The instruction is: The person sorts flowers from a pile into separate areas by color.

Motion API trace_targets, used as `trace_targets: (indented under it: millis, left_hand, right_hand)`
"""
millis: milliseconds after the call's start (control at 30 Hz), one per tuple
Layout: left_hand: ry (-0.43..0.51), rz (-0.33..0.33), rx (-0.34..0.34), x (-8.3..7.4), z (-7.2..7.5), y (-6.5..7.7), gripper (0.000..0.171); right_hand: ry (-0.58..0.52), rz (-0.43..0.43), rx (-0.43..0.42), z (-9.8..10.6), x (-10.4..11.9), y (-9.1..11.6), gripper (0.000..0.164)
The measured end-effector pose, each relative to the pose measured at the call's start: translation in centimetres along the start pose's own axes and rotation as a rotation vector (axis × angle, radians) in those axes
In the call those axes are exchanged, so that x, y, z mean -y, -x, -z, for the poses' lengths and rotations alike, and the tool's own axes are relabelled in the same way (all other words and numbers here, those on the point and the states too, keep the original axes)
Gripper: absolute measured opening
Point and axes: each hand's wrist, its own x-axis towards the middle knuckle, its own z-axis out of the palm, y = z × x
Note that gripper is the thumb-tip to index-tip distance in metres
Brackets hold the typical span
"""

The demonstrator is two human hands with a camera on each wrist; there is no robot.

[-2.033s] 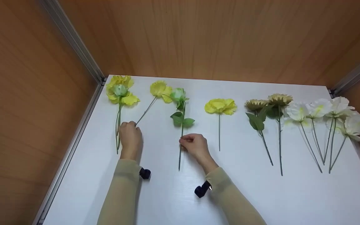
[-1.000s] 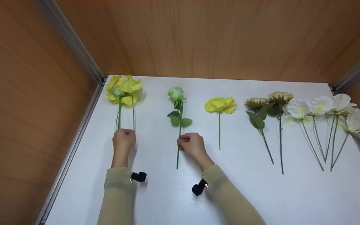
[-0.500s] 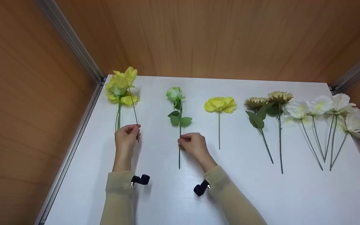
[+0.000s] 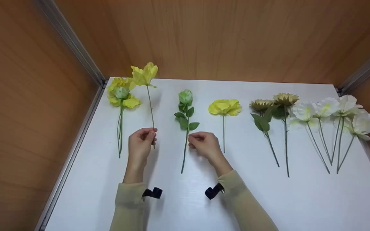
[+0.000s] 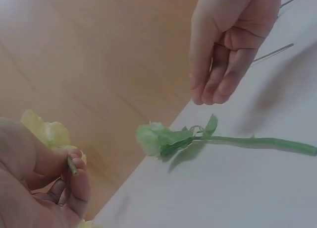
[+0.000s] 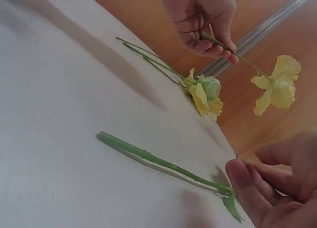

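My left hand (image 4: 139, 146) pinches the thin stem of a yellow artificial flower (image 4: 144, 75) low down, between thumb and fingers. The bloom points away, and the left wrist view shows the cut stem end (image 5: 73, 166) sticking out of the grip. Beside my right hand (image 4: 208, 147) lies a pale green rose (image 4: 185, 97) with leaves on its stem. In the left wrist view the right hand (image 5: 233, 49) hovers apart from that rose, its fingers loosely bent with nothing between them. To the left, a bunch of yellow blooms with a green rose (image 4: 120, 92) rests on the white table (image 4: 178, 205).
Right of my right hand lies a single yellow flower (image 4: 224, 107). Farther right are two beige flowers (image 4: 286, 100) with dark leaves, then several white flowers (image 4: 347, 106). Wooden panels (image 4: 204, 38) wall in the table's back and sides.
My left hand brought the yellow flower over the left bunch, then lifted it and moved right. My right hand let go of the green rose's stem, which has turned slightly.
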Motion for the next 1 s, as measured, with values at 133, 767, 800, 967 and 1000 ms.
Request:
trace_targets:
  millis: [133, 767, 800, 967, 1000]
  left_hand:
    - [0.004, -0.012, 0.035, 0.0, -1.6, 1.4, 0.011]
    - [-0.106, -0.158, 0.249, 0.7, -8.2, 7.1, 0.009]
    - [-0.104, -0.16, 0.258, 0.8, -8.4, 7.3, 0.008]
    - [-0.091, -0.164, 0.289, 1.1, -9.3, 8.1, 0.007]
    - [-0.086, -0.163, 0.294, 1.1, -9.5, 8.3, 0.006]
  right_hand:
    - [-0.106, -0.013, -0.001, 0.4, 0.7, 0.6, 0.027]
    - [-0.066, 0.075, -0.074, 1.1, 0.4, 3.2, 0.025]
    - [-0.071, 0.088, -0.076, 1.1, 0.4, 3.3, 0.024]
    - [-0.159, 0.131, -0.083, 1.7, 0.2, 3.9, 0.021]
    - [-0.177, 0.134, -0.087, 1.8, 0.2, 4.0, 0.021]
